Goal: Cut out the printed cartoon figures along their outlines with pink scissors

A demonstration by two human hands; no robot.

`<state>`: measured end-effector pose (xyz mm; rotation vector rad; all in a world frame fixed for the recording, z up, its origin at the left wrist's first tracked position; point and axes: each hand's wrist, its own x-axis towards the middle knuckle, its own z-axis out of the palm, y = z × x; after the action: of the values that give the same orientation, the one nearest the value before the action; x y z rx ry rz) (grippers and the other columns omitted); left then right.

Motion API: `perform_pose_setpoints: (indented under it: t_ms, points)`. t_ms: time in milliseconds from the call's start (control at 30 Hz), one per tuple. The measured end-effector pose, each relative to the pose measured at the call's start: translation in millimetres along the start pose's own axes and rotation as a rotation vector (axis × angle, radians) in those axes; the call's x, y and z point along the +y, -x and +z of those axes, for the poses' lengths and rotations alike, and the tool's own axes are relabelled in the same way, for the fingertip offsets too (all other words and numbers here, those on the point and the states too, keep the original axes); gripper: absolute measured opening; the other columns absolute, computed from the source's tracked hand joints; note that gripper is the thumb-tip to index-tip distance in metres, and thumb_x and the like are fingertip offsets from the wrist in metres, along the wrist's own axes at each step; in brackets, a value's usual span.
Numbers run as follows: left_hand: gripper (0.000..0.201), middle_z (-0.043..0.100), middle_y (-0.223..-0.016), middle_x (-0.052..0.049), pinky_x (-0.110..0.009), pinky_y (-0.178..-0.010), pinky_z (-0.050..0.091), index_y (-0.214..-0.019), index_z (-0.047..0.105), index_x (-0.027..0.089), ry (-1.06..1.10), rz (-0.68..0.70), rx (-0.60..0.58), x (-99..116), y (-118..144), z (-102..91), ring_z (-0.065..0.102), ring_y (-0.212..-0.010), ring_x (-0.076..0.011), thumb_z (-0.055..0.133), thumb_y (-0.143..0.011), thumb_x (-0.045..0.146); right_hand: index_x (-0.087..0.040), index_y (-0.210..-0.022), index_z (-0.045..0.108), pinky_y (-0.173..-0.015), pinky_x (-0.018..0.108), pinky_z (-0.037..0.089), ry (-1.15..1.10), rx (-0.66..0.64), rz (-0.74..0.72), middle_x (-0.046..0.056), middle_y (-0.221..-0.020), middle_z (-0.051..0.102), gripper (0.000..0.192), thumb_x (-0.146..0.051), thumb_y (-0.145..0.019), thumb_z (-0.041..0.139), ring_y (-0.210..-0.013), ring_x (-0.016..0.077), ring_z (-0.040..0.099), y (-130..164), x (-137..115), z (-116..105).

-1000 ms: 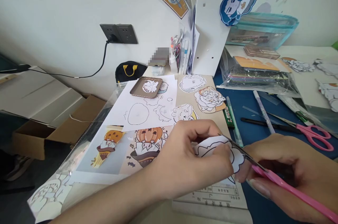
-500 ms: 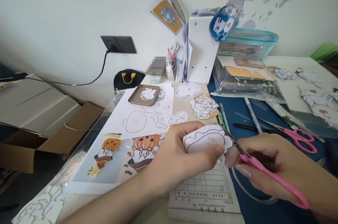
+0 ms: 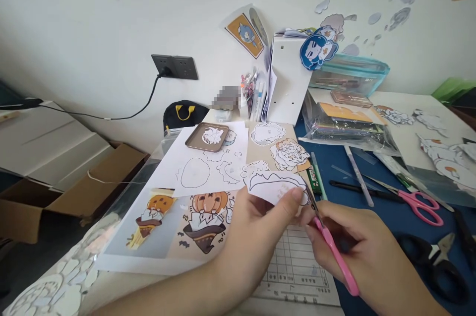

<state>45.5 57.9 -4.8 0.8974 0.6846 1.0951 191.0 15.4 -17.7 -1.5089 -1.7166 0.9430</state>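
Observation:
My left hand [image 3: 256, 236] pinches a white paper cutout [image 3: 271, 187] with a wavy black outline, its thumb pressed on top. In my right hand [image 3: 360, 251] is a pair of pink-handled scissors [image 3: 336, 256], the fingers closed around the handles. The blades meet the right edge of the cutout; how far apart they stand is hard to see. Beneath both hands lies a printed form sheet [image 3: 297, 266]. Left of my hands, a colour print [image 3: 204, 246] of a pumpkin figure rests under a white sheet with drawn outlines [image 3: 193, 174].
A brown tray [image 3: 189, 143] holds a small cutout. Another pink pair of scissors [image 3: 420, 207] and black-handled scissors [image 3: 446, 276] lie on the blue mat [image 3: 334, 157] at right. A white file box [image 3: 290, 78] stands behind. Paper scraps [image 3: 67, 276] sit at lower left.
The cutout has turned and tilted in my left hand, showing a different stretch of outline. My right hand and scissors have shifted left and down, handles pointing more steeply toward me. The view has shifted.

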Motion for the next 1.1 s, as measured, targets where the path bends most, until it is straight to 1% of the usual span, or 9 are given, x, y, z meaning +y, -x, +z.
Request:
perform_pose_setpoints:
  t_ms: [167, 267, 433, 467, 567, 633, 800, 933, 1100]
  points:
    - [0.026, 0.058, -0.059, 0.004, -0.020, -0.064, 0.049, -0.058, 0.062, 0.016, 0.026, -0.019, -0.009, 2, -2, 1.4, 0.054, -0.059, -0.0090, 0.066, -0.083, 0.019, -0.024, -0.068, 0.054, -0.044, 0.021, 0.032, -0.036, 0.014, -0.023, -0.009, -0.055, 0.042, 0.014, -0.010, -0.067, 0.054, -0.047, 0.0105, 0.037, 2, -1, -2]
    - [0.023, 0.056, -0.056, 0.004, -0.023, -0.059, 0.048, -0.059, 0.061, 0.017, -0.027, -0.017, 0.024, 2, -2, 0.6, 0.055, -0.057, -0.0111, 0.069, -0.079, 0.021, -0.024, -0.068, 0.056, -0.043, 0.021, 0.032, -0.060, 0.011, -0.022, -0.009, -0.053, 0.042, 0.014, -0.011, -0.068, 0.055, -0.045, 0.0105, 0.037, 1, -3, -2]
    - [0.018, 0.055, -0.055, 0.004, -0.023, -0.058, 0.045, -0.062, 0.062, 0.019, -0.056, -0.016, 0.041, 1, 0, -2.2, 0.058, -0.062, -0.0131, 0.070, -0.078, 0.021, -0.026, -0.079, 0.066, -0.047, 0.023, 0.043, -0.079, -0.046, -0.041, -0.005, -0.061, 0.058, 0.013, -0.016, -0.074, 0.059, -0.050, 0.0134, 0.051, 3, 1, -4]
    - [0.017, 0.056, -0.056, 0.005, -0.022, -0.056, 0.044, -0.063, 0.062, 0.019, -0.049, -0.018, 0.039, 1, 0, -2.4, 0.057, -0.062, -0.0123, 0.070, -0.078, 0.021, -0.027, -0.080, 0.066, -0.047, 0.023, 0.043, -0.092, -0.042, -0.034, -0.005, -0.061, 0.058, 0.011, -0.018, -0.076, 0.060, -0.051, 0.0136, 0.051, 4, 2, -4]
    - [0.012, 0.060, -0.062, 0.005, -0.021, -0.055, 0.043, -0.068, 0.064, 0.019, -0.009, -0.024, 0.027, 1, 1, -2.0, 0.056, -0.060, -0.0096, 0.070, -0.079, 0.018, -0.028, -0.079, 0.064, -0.044, 0.021, 0.039, -0.181, -0.065, 0.020, -0.007, -0.057, 0.050, 0.004, -0.025, -0.078, 0.065, -0.048, 0.0118, 0.046, 9, 4, -3]
    - [0.011, 0.062, -0.063, 0.006, -0.019, -0.057, 0.044, -0.069, 0.065, 0.019, 0.020, -0.028, 0.009, 2, 1, -1.5, 0.057, -0.061, -0.0089, 0.070, -0.079, 0.016, -0.027, -0.077, 0.062, -0.043, 0.020, 0.038, -0.270, -0.067, 0.051, -0.008, -0.056, 0.045, 0.005, -0.026, -0.076, 0.067, -0.047, 0.0104, 0.043, 12, 3, 0]
    - [0.010, 0.065, -0.066, 0.006, -0.018, -0.064, 0.047, -0.070, 0.067, 0.019, 0.058, -0.044, -0.034, 1, 3, -1.7, 0.061, -0.069, -0.0090, 0.070, -0.079, 0.016, -0.027, -0.073, 0.061, -0.045, 0.020, 0.042, -0.413, 0.040, 0.114, -0.007, -0.059, 0.049, 0.008, -0.022, -0.071, 0.067, -0.049, 0.0100, 0.047, 14, -4, 7]
    - [0.008, 0.066, -0.064, 0.004, -0.022, -0.067, 0.049, -0.071, 0.067, 0.020, 0.034, -0.054, -0.017, 1, 4, -1.4, 0.064, -0.073, -0.0123, 0.071, -0.078, 0.018, -0.027, -0.071, 0.059, -0.046, 0.020, 0.046, -0.352, 0.077, 0.103, -0.007, -0.060, 0.050, 0.009, -0.022, -0.071, 0.067, -0.049, 0.0105, 0.053, 14, -3, 6]
    - [0.010, 0.065, -0.060, 0.002, -0.026, -0.067, 0.051, -0.067, 0.066, 0.019, 0.016, -0.050, -0.008, 5, 4, 0.8, 0.066, -0.073, -0.0167, 0.070, -0.076, 0.017, -0.026, -0.074, 0.056, -0.048, 0.019, 0.050, -0.151, -0.050, -0.062, -0.007, -0.062, 0.056, 0.016, -0.017, -0.074, 0.069, -0.052, 0.0110, 0.058, 10, 6, -5]
